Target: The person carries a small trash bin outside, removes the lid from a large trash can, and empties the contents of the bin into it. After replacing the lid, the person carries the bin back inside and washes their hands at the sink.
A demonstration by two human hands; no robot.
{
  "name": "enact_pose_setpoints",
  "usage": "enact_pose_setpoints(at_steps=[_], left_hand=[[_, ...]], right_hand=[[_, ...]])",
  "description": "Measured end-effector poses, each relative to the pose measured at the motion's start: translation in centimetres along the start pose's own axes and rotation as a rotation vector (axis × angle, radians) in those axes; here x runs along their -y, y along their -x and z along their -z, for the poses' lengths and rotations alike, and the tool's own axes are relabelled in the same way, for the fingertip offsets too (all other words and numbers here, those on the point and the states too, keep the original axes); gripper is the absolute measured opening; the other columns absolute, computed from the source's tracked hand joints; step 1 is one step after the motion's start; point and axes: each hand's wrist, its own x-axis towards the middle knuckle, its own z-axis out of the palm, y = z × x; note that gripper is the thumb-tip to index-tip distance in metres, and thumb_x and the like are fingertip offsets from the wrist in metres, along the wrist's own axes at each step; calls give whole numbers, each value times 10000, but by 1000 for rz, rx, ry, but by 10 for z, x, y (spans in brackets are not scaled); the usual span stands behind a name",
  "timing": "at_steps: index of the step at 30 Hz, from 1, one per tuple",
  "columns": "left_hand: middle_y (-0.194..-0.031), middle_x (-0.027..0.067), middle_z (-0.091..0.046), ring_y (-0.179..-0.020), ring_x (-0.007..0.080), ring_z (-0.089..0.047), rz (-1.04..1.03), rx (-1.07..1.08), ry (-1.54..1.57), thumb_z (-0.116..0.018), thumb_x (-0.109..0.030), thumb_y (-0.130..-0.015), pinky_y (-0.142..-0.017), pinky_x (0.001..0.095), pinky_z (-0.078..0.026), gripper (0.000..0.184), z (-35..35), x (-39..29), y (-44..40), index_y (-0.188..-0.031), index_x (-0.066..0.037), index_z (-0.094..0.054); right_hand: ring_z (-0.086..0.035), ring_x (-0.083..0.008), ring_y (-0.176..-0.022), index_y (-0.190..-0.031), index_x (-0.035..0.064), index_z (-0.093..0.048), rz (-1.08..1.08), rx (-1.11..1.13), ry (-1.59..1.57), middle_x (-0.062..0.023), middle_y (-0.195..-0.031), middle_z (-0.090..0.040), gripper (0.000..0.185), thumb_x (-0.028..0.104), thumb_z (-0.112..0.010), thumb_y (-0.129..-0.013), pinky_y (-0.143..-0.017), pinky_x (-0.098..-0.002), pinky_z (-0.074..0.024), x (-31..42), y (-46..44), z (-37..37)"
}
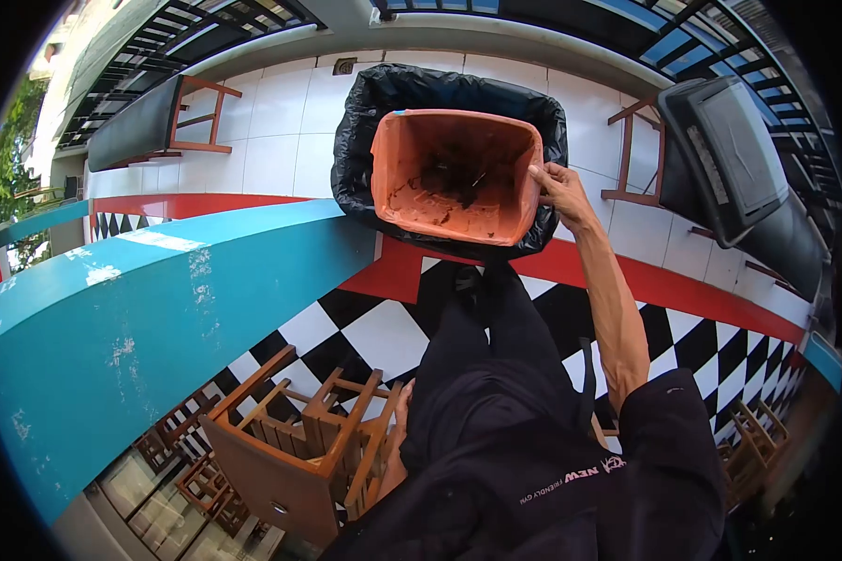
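Observation:
My right hand (pixel 563 194) is closed on the right rim of an orange plastic bin (pixel 421 213), thumb and fingers pinching its edge. The bin's mouth faces me, and dark bits of dirt cling to its inner walls and bottom. Around it is a larger container lined with a black trash bag (pixel 354 140), the bag's edge folded over the rim. Whether the orange bin rests inside or is held just above the bag, I cannot tell. Low beside my leg is my left hand (pixel 400 425), mostly hidden, its fingers unclear.
A teal beam (pixel 159 309) runs along the left. Wooden chairs and a brown table (pixel 271 486) stand below it on the checkered floor (pixel 384 341). Black-topped benches (pixel 131 126) sit on white tiles at both sides, with a grey plastic box (pixel 734 150) on the right one.

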Motion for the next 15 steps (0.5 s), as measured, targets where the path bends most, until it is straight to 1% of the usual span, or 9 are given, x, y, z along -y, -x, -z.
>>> enact_pose_setpoints(at_steps=[2,4,6,8,9,10,12,13,15], left_hand=[[-1210,161,-487,-1106,236,-473,23,85,19,-481,-324,-864,-963,331,-344,552,8,-2,-12,-1264,46,-392],[-1211,174,-485,-1093,263,-488,38,42,-216,-478,-371,-852,-959,357,-357,589,10,-20,-17,-1247,58,-393],[-1202,170,-491,-1090,270,-483,-84,123,-161,-487,-420,-825,-965,381,-343,613,32,-10,-44,-1240,24,-407],[-1204,158,-493,-1100,265,-474,-15,111,-118,-491,-452,-807,-955,382,-338,621,28,-19,-45,-1235,-8,-422],[-1205,146,-494,-1109,259,-464,50,111,-92,-495,-485,-788,-944,382,-332,630,23,-25,-47,-1230,-40,-437],[-1205,146,-494,-1109,259,-464,36,122,-88,-495,-485,-788,-944,382,-332,630,17,-30,-50,-1230,-40,-437],[-1216,126,-493,-1121,241,-452,115,92,-175,-496,-515,-769,-911,377,-316,645,7,-30,-51,-1246,-85,-433],[-1227,124,-489,-1117,233,-461,104,80,-217,-496,-538,-753,-879,369,-309,669,0,-27,-56,-1248,-92,-433],[-1229,129,-487,-1118,235,-459,108,106,-237,-496,-533,-756,-888,379,-303,671,-21,-26,-62,-1255,-90,-427]], right_hand=[[-580,-118,-727,-879,68,-597,-16,-57,-35,-15,-810,-608,290,347,-628,-809,-708,-286,-478,38,58,15],[-596,-153,-773,-906,58,-596,-19,-128,-109,-54,-867,-618,283,325,-612,-811,-736,-303,-483,70,116,32],[-603,-183,-821,-927,39,-591,2,-185,-275,-97,-916,-617,264,275,-593,-808,-754,-310,-486,101,178,48],[-607,-210,-844,-950,20,-579,9,-261,-351,-130,-955,-611,268,238,-584,-793,-777,-328,-489,105,224,86],[-607,-213,-854,-951,20,-573,26,-255,-381,-127,-955,-612,261,223,-586,-789,-784,-330,-490,107,248,99],[-607,-217,-864,-953,19,-568,51,-249,-413,-123,-955,-612,254,208,-588,-785,-791,-331,-491,108,270,114],[-604,-223,-889,-953,21,-557,93,-343,-482,-115,-967,-612,235,184,-584,-786,-808,-342,-493,83,305,158],[-596,-226,-912,-957,17,-550,106,-399,-521,-115,-978,-607,234,174,-582,-788,-826,-345,-486,75,324,167],[-571,-232,-967,-976,4,-534,131,-512,-596,-123,-1015,-589,248,159,-582,-789,-864,-353,-469,59,358,187]])
